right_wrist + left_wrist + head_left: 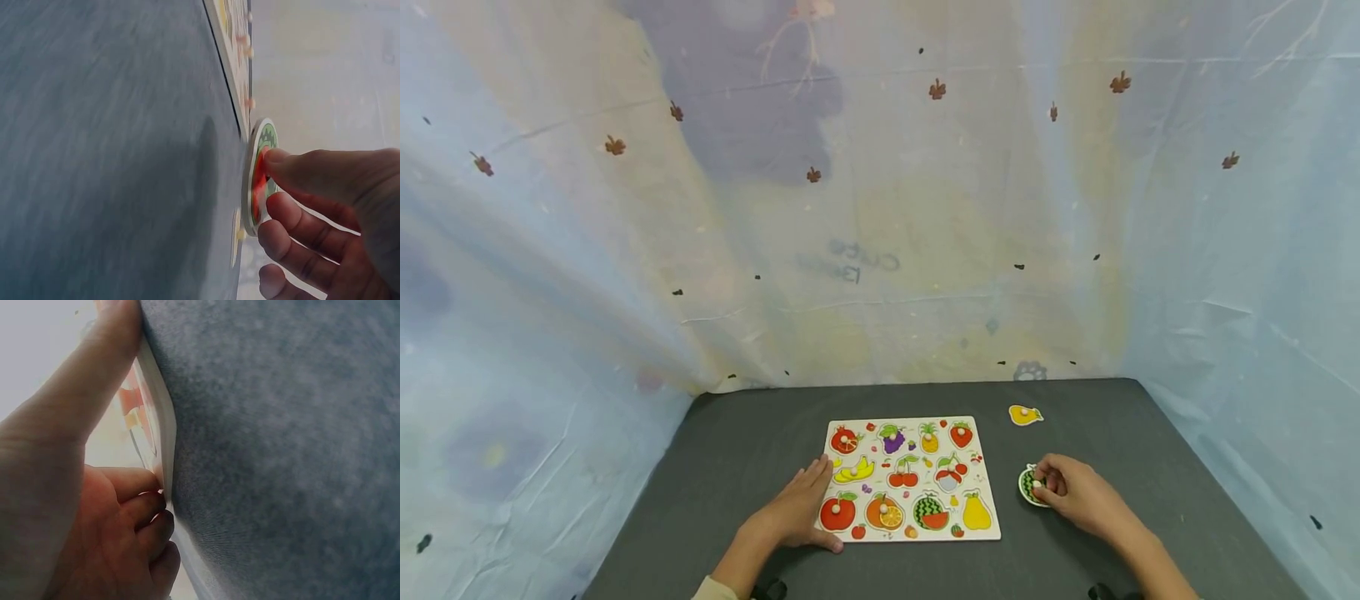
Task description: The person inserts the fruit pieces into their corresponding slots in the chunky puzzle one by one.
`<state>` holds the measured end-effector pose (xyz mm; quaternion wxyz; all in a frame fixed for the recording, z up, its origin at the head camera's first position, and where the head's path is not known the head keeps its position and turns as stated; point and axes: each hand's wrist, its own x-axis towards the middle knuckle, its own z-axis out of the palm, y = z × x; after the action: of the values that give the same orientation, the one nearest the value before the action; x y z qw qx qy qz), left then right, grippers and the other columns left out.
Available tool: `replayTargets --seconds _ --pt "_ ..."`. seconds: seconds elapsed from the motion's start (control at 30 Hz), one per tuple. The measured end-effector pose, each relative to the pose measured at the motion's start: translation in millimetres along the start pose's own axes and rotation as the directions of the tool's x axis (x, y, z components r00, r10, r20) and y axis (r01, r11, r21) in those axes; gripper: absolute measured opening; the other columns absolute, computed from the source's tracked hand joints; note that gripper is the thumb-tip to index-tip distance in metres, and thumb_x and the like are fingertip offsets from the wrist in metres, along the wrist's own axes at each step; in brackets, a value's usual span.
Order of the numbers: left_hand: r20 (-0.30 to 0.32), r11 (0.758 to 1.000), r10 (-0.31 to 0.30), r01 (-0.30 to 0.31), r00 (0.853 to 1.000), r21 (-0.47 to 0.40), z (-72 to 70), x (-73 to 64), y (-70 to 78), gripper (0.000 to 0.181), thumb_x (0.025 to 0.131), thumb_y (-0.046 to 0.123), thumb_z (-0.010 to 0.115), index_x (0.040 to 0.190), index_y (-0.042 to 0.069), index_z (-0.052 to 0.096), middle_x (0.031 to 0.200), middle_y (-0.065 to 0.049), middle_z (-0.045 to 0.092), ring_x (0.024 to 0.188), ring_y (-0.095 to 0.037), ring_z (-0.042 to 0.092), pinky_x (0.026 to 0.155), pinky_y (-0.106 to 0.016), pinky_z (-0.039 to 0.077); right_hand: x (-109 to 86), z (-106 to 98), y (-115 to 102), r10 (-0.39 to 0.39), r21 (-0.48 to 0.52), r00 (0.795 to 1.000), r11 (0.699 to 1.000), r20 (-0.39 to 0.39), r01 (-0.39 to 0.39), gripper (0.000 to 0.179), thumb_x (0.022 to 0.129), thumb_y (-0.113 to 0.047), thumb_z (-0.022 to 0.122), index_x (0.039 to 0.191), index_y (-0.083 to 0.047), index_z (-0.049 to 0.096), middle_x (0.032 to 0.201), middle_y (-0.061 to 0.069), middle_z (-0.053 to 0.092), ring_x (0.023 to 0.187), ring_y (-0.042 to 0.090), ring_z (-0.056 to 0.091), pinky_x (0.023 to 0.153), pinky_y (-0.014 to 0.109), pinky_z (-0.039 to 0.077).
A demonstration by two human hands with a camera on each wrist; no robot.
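Note:
A white wooden fruit puzzle board (914,537) lies flat on the dark table. My left hand (797,506) rests at its left side, fingertips along the left edge and thumb by the near corner; the left wrist view shows the thumb and fingers (156,540) against the board's rim. To the right of the board, my right hand (1078,493) pinches a watermelon puzzle piece (257,181) between thumb and fingers. In the right wrist view this piece stands tilted close over the table, part of its picture covered by the thumb.
A yellow pear piece (1025,414) with a knob lies on the table (760,425) beyond the right hand. Knobbed fruit pieces sit in the board; the watermelon and pear places show printed pictures. A pale patterned curtain (880,208) surrounds the table's back and sides.

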<state>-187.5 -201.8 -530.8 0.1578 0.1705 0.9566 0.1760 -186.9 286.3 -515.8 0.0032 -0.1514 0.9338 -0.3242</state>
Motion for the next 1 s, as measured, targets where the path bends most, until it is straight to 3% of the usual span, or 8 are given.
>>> replayTargets --seconds 0.7,1.0 --pt "-0.028 0.999 0.041 -0.042 0.999 -0.009 1.0 0.3 0.0 0.135 0.073 0.057 0.097 0.166 -0.008 0.024 0.175 -0.027 0.019 0.163 -0.043 0.019 0.131 -0.06 0.019 32.6 37.6 -51.4 -0.145 0.009 0.985 0.989 0.097 0.145 0.015 0.097 -0.021 0.082 0.1 -0.018 0.067 0.078 -0.01 0.054 0.065 0.002 0.047 0.056 0.024 0.041" --pt "-0.03 1.0 -0.015 0.015 0.999 0.02 1.1 -1.8 7.5 0.134 0.074 0.061 0.094 0.166 -0.007 0.026 0.176 -0.024 0.022 0.163 -0.04 0.021 0.132 -0.057 0.019 39.3 56.1 -65.3 -0.209 0.027 0.968 0.978 0.139 0.207 0.016 0.097 -0.022 0.083 0.099 -0.02 0.067 0.078 -0.011 0.055 0.063 0.002 0.047 0.055 0.024 0.041"
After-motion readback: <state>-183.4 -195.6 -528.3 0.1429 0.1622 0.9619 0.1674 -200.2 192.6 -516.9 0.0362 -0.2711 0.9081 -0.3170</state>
